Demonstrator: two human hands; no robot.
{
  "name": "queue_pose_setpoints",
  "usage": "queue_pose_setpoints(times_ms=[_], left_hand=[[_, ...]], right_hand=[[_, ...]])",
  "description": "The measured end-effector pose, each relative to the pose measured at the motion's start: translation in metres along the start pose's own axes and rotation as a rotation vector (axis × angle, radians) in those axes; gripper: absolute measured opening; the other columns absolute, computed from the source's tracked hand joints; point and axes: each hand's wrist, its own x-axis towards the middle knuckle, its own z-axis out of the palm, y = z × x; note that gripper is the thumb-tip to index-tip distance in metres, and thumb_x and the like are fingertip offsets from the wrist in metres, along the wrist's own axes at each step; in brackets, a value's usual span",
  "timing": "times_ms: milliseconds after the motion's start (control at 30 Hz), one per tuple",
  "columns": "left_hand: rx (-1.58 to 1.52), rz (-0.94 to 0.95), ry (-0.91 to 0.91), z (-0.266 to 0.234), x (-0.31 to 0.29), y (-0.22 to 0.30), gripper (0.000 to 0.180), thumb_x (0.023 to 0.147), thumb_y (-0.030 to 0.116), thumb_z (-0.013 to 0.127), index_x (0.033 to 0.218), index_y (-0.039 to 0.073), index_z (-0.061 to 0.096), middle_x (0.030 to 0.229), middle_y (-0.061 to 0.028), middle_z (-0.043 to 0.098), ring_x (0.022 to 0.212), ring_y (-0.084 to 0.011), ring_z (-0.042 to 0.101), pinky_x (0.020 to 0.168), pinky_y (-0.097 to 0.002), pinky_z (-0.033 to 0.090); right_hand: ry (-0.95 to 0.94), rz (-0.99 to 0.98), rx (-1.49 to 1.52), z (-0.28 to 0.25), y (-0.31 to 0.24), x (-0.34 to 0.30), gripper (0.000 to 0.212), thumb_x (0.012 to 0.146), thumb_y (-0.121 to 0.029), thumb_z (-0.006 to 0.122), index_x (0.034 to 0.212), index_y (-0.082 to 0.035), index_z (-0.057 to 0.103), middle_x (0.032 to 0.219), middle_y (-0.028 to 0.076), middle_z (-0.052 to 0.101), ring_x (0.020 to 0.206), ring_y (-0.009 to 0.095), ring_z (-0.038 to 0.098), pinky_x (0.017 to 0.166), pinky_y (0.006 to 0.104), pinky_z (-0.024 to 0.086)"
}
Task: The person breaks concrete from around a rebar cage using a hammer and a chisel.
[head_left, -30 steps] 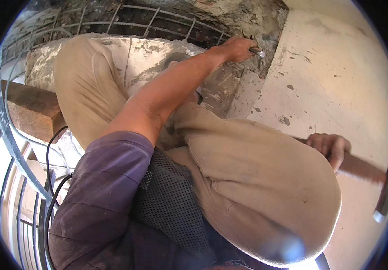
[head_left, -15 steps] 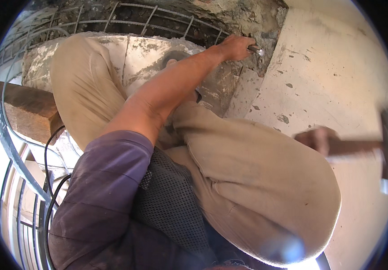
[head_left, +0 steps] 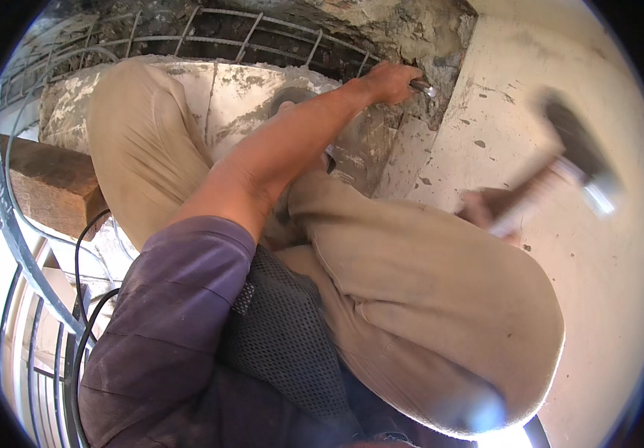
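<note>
My left hand (head_left: pixel 391 82) is closed round a chisel (head_left: pixel 425 89), beside the broken concrete (head_left: pixel 441 56). Only the chisel's shiny metal end sticks out of the fist, pointing right; the rest is hidden by my fingers. On the right, my right hand (head_left: pixel 478 209) grips a hammer (head_left: pixel 542 173) by its handle. The hammer's dark head is up and to the right of the hand, over the pale wall, blurred by motion and apart from the chisel. My raised knee partly hides the right hand.
Bare steel rebar (head_left: pixel 251 36) runs in a curved grid along the chipped cavity at the top. A pale wall surface (head_left: pixel 531 82) with chips fills the right. At the left are a wooden beam (head_left: pixel 57 183), a bent metal bar (head_left: pixel 8 209) and black cables (head_left: pixel 79 261).
My right hand and the hammer have swung up and to the left, from the far right edge toward the chisel. My left hand stays almost where it was.
</note>
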Motion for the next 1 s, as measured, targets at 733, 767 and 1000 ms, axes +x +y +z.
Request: queue_pose_setpoints(times_ms=[733, 767, 1000], left_hand=[[-0.005, -0.073, -0.089, -0.009, -0.005, 0.003, 0.040, 0.092, 0.024, 0.068, 0.129, 0.013, 0.060, 0.119, -0.0183, 0.068, 0.114, -0.0402, 0.063, 0.096, -0.0495, 0.049], [-0.001, -0.088, -0.101, -0.006, -0.002, 0.012, 0.039, 0.091, 0.023, 0.068, 0.129, 0.013, 0.060, 0.119, -0.0177, 0.069, 0.114, -0.0396, 0.063, 0.096, -0.0495, 0.049], [0.110, -0.058, -0.088, -0.002, 0.000, 0.001, 0.039, 0.091, 0.023, 0.068, 0.128, 0.014, 0.061, 0.120, -0.0172, 0.069, 0.114, -0.0376, 0.064, 0.097, -0.0485, 0.049]], right_hand=[[-0.031, -0.251, 0.358, -0.051, 0.034, 0.022, 0.025, 0.090, -0.028, 0.067, 0.102, -0.007, 0.064, 0.085, 0.004, 0.065, 0.078, 0.017, 0.063, 0.073, 0.0375, 0.053], [0.052, -0.150, 0.229, -0.035, 0.048, 0.024, 0.025, 0.090, -0.029, 0.067, 0.102, -0.007, 0.063, 0.085, 0.004, 0.064, 0.077, 0.017, 0.062, 0.073, 0.0374, 0.053], [0.038, 0.069, -0.121, 0.027, 0.049, 0.016, 0.027, 0.092, -0.033, 0.065, 0.099, -0.007, 0.061, 0.082, 0.004, 0.063, 0.072, 0.016, 0.061, 0.067, 0.0364, 0.052]])
